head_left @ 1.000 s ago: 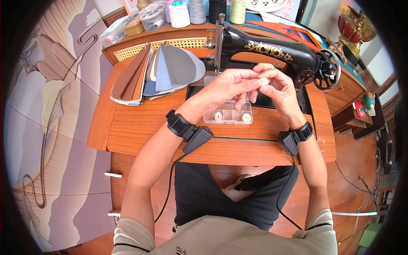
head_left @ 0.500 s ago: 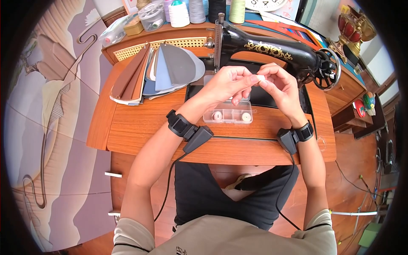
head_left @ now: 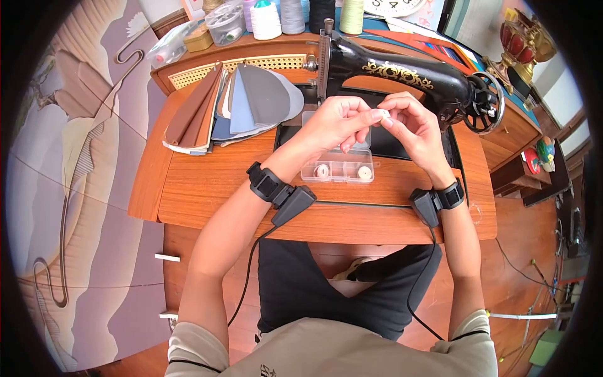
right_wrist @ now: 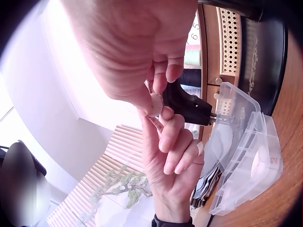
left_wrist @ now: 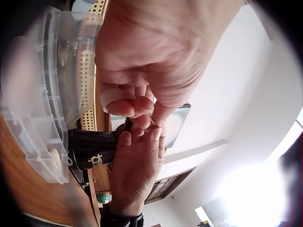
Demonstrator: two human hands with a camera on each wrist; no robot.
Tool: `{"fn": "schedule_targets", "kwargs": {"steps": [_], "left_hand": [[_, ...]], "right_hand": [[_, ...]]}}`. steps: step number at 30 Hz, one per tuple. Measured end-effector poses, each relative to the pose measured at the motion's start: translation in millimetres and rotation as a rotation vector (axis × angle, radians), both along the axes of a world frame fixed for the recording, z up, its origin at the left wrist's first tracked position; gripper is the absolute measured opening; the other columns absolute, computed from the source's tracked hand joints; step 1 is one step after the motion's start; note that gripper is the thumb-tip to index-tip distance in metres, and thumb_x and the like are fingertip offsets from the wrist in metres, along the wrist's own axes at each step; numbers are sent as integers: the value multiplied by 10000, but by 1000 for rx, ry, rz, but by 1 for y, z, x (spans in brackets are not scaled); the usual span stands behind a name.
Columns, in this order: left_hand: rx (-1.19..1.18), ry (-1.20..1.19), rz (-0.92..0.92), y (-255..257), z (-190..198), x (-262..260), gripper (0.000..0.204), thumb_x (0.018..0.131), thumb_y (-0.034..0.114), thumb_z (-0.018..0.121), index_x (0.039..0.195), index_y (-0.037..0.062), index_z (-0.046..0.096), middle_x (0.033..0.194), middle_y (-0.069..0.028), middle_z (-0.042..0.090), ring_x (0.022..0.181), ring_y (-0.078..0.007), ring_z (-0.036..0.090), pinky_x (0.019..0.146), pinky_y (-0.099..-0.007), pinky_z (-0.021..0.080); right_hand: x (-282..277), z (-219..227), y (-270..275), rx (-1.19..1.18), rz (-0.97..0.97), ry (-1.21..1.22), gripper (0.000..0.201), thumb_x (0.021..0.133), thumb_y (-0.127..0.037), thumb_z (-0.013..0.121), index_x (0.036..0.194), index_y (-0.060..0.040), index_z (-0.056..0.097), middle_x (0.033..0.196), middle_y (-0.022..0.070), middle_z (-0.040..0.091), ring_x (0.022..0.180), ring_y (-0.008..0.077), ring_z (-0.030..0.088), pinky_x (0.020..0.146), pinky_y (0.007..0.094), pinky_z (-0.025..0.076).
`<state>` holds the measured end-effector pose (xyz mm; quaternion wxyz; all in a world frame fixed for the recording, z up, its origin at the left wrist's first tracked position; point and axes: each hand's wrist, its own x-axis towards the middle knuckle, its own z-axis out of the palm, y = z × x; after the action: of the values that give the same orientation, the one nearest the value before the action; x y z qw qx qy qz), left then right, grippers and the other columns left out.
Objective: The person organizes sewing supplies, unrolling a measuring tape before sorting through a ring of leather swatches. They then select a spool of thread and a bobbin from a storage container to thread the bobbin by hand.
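Note:
My left hand (head_left: 339,124) and right hand (head_left: 418,132) meet above the table, in front of the sewing machine. Between their thumbs and fingertips they pinch a small whitish rolled tape (right_wrist: 156,104); a narrow strip (right_wrist: 156,124) with faint marks runs from it to the left fingers. In the head view only a bit of it shows, the rest hidden by fingers. A white band (left_wrist: 112,97) circles one left finger. Below the hands, a clear plastic compartment box (head_left: 338,171) stands with its lid raised, holding white round rolls (head_left: 364,172) in separate compartments.
A black sewing machine (head_left: 396,69) stands behind the hands. Fanned leather-like swatches (head_left: 254,100) lie at the left of the wooden table (head_left: 207,188). Several thread spools (head_left: 292,17) line the back shelf. Black cables (head_left: 251,270) run from both wrist cameras.
The hands have shifted slightly left and up, and the tape has turned between the fingertips, its printed face now less visible. The box has stayed in place.

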<state>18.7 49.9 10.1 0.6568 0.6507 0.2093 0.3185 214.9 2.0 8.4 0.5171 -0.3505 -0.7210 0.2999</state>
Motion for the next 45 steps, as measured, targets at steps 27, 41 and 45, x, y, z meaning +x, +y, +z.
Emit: {"fn": "schedule_targets", "kwargs": {"steps": [27, 41, 45], "left_hand": [[-42, 58, -5, -1, 1, -1, 406, 891, 441, 625, 752, 64, 566, 559, 7, 514, 406, -39, 433, 390, -170, 330], [-22, -3, -26, -2, 3, -1, 421, 903, 469, 591, 838, 53, 596, 605, -20, 550, 440, -59, 467, 439, -199, 390], [-5, 56, 24, 1, 1, -1, 407, 910, 447, 591, 823, 49, 592, 608, -24, 553, 445, -61, 471, 446, -198, 390]], "right_hand": [[1, 1, 0, -137, 119, 60, 143, 878, -57, 648, 1005, -5, 612, 914, 7, 620, 869, 61, 584, 780, 216, 495], [4, -3, 4, -92, 65, 89, 187, 867, -52, 655, 1045, 2, 638, 1007, 48, 621, 911, 108, 592, 840, 269, 482], [0, 1, 1, -67, 57, 25, 222, 864, -46, 654, 1078, 9, 628, 1038, 53, 596, 921, 106, 590, 831, 259, 483]]}}
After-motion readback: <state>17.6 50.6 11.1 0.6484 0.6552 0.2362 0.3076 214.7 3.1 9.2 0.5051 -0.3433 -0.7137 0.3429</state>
